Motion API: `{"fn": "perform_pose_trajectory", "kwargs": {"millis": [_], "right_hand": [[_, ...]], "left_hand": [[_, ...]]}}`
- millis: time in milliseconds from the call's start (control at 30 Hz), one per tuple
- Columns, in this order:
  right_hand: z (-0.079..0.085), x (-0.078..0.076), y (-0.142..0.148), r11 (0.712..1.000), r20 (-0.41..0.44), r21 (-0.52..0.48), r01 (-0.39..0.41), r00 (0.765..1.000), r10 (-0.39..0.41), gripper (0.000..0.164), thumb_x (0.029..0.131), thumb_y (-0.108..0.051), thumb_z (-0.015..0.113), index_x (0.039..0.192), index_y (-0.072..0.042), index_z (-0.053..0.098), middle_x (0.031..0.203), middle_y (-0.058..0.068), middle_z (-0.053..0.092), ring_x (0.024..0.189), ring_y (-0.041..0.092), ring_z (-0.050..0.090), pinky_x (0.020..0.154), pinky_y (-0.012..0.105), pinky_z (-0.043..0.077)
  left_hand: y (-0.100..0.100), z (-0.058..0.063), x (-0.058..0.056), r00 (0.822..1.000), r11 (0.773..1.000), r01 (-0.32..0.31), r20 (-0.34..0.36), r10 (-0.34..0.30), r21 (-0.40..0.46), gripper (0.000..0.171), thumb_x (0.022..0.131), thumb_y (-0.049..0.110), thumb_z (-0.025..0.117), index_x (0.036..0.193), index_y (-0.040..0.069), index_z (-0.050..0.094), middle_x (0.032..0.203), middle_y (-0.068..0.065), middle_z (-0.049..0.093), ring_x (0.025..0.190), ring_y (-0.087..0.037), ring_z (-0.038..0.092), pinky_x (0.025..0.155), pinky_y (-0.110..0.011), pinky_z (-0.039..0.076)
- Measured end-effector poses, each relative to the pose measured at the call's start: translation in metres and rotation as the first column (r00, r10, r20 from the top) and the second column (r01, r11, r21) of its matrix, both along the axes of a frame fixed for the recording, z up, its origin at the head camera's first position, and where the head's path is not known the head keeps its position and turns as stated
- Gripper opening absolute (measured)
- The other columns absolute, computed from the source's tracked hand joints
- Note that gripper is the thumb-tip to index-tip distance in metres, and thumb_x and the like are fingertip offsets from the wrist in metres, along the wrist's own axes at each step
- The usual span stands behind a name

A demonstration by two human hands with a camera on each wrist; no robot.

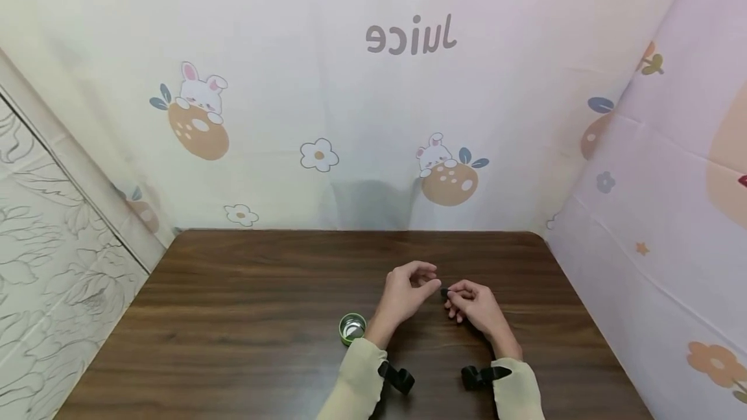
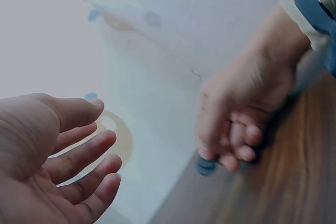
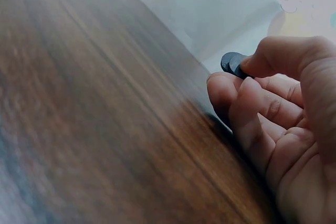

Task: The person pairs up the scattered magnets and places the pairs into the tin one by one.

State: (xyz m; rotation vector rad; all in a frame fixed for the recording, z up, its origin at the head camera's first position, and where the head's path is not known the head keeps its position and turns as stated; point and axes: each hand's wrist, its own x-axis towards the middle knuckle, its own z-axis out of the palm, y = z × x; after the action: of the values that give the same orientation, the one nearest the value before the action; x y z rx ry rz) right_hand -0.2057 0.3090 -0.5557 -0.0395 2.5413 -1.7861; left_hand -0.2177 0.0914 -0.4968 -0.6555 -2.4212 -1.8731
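Observation:
Between thumb and fingertips, my right hand (image 1: 478, 308) pinches a small dark piece (image 3: 234, 64) with rounded ends; it looks like two short discs or lobes side by side. Its lower part is hidden by the fingers. My left hand (image 1: 404, 293) is held just to the left of it, fingers loosely bent and apart from the thumb, with nothing between them. In the left wrist view the dark piece (image 2: 206, 166) pokes out below the right thumb. A small round tin (image 1: 353, 327) with a green rim and shiny inside stands by the left wrist.
Both hands are over a dark brown wooden table (image 1: 251, 316). A pale printed curtain (image 1: 373, 102) hangs behind its far edge, with another at the right (image 1: 659, 212). Each sleeve carries a black wrist strap with a camera mount, the left one (image 1: 397, 378) and the right one (image 1: 484, 376).

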Motion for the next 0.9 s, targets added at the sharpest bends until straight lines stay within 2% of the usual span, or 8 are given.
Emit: {"fn": "perform_pose_trajectory", "kwargs": {"millis": [267, 400, 533, 733, 800, 900], "right_hand": [[0.000, 0.001, 0.002, 1.000, 0.013, -0.002, 0.005, 1.000, -0.005, 0.020, 0.100, -0.012, 0.068, 0.106, 0.007, 0.067, 0.083, 0.016, 0.074, 0.062, 0.021, 0.068, 0.056, 0.033, 0.058], [-0.001, 0.000, 0.001, 1.000, 0.020, -0.026, 0.012, 1.000, -0.012, 0.021, 0.099, -0.013, 0.069, 0.106, 0.007, 0.067, 0.083, 0.015, 0.074, 0.063, 0.021, 0.068, 0.057, 0.033, 0.058], [-0.003, -0.001, 0.000, 0.999, 0.017, -0.035, -0.010, 1.000, 0.011, 0.024, 0.100, -0.013, 0.069, 0.108, 0.009, 0.066, 0.084, 0.016, 0.075, 0.064, 0.021, 0.070, 0.059, 0.034, 0.059], [-0.003, 0.000, 0.003, 0.999, 0.011, -0.041, -0.007, 1.000, 0.007, 0.025, 0.100, -0.014, 0.069, 0.109, 0.009, 0.065, 0.084, 0.017, 0.074, 0.064, 0.020, 0.069, 0.059, 0.034, 0.059], [-0.003, 0.000, 0.004, 0.999, 0.009, -0.037, -0.012, 1.000, 0.012, 0.027, 0.100, -0.015, 0.069, 0.110, 0.010, 0.065, 0.085, 0.018, 0.074, 0.065, 0.020, 0.069, 0.059, 0.035, 0.060], [-0.004, 0.000, 0.003, 0.999, 0.008, -0.037, -0.010, 1.000, 0.010, 0.027, 0.100, -0.015, 0.068, 0.110, 0.011, 0.064, 0.086, 0.019, 0.074, 0.065, 0.020, 0.070, 0.059, 0.035, 0.060]], "left_hand": [[-0.024, 0.036, 0.015, 0.997, 0.997, 0.055, -0.065, -0.052, 0.051, 0.025, 0.096, 0.026, 0.075, 0.120, 0.018, 0.074, 0.110, -0.005, 0.077, 0.091, -0.005, 0.069, 0.081, -0.023, 0.057], [-0.050, 0.045, 0.018, 0.992, 0.998, 0.044, -0.118, -0.038, 0.044, 0.024, 0.097, 0.030, 0.074, 0.120, 0.022, 0.073, 0.108, 0.002, 0.076, 0.090, -0.009, 0.069, 0.080, -0.026, 0.057], [-0.082, 0.039, 0.015, 0.991, 0.999, -0.003, -0.132, 0.010, 0.051, 0.023, 0.095, 0.029, 0.076, 0.117, 0.024, 0.075, 0.105, 0.004, 0.076, 0.089, -0.014, 0.069, 0.078, -0.027, 0.057], [-0.123, 0.017, 0.007, 0.987, 0.991, -0.114, -0.101, 0.121, 0.076, 0.023, 0.093, 0.025, 0.078, 0.116, 0.023, 0.076, 0.105, -0.003, 0.077, 0.090, -0.017, 0.070, 0.078, -0.027, 0.057], [-0.134, 0.011, 0.006, 0.985, 0.990, -0.128, -0.109, 0.134, 0.059, 0.026, 0.093, 0.024, 0.079, 0.118, 0.023, 0.075, 0.108, -0.005, 0.077, 0.090, -0.017, 0.070, 0.079, -0.029, 0.058], [-0.150, 0.002, 0.006, 0.985, 0.993, -0.118, -0.122, 0.119, 0.019, 0.033, 0.092, 0.025, 0.080, 0.124, 0.024, 0.072, 0.114, -0.004, 0.075, 0.090, -0.018, 0.070, 0.079, -0.032, 0.059]]}}
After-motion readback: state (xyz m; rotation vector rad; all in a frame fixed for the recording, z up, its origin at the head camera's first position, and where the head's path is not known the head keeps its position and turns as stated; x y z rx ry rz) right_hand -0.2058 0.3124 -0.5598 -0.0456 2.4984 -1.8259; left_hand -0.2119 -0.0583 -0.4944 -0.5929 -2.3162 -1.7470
